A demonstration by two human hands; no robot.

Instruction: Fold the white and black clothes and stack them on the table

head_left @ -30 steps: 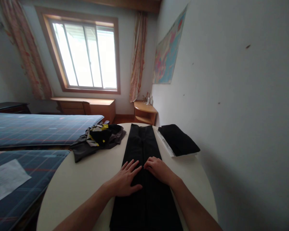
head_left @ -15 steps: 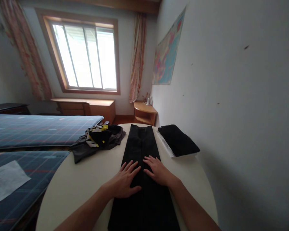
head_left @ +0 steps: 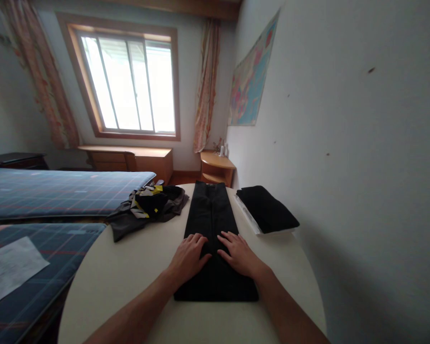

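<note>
Black trousers [head_left: 215, 286] lie flat and lengthwise on a round white table [head_left: 122, 277], their waist end at the far side and a straight edge nearest me. On their left half rests my left hand [head_left: 189, 255], palm down, fingers slightly bent and apart. My right hand [head_left: 238, 255] lies palm down on the right half, its fingers spread. Neither hand grips the cloth. A centre seam runs between the two hands.
A folded black garment [head_left: 268, 210] sits on a white packet at the table's right. Crumpled grey, black and yellow clothing [head_left: 150, 203] lies at the back left. Plaid mattresses [head_left: 57, 191] stand left, one bearing a paper sheet [head_left: 16, 265]. A wall [head_left: 361, 215] runs close on the right.
The near end of the trousers, which ran past the bottom of the picture, now ends in a visible edge just below my hands. My left hand's fingers are more bent and closer together.
</note>
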